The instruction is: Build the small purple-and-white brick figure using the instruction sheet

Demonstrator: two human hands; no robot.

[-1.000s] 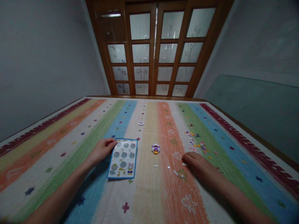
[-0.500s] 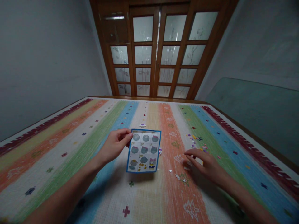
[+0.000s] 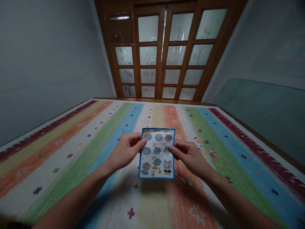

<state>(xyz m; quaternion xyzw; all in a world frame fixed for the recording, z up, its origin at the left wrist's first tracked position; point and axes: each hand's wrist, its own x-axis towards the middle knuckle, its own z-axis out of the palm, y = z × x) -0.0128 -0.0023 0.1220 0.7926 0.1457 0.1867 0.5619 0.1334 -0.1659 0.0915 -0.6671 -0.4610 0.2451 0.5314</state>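
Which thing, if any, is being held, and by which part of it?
A blue-bordered picture sheet: the left grip pinches its left edge in the upper part, the right grip its right edge near mid-height.

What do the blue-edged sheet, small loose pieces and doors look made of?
Sheet: likely matte paper, thin and without glare. Loose pieces: perhaps plastic, by their solid bright colours; finish unclear. Doors: apparently wood, perhaps varnished, by their brown tone; panes glassy, letting light through.

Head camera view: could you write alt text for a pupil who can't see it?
A person's left hand and right hand hold a blue-edged picture sheet above a striped tablecloth. Small colourful pieces lie scattered beyond the right hand; glass-paned wooden doors stand behind.
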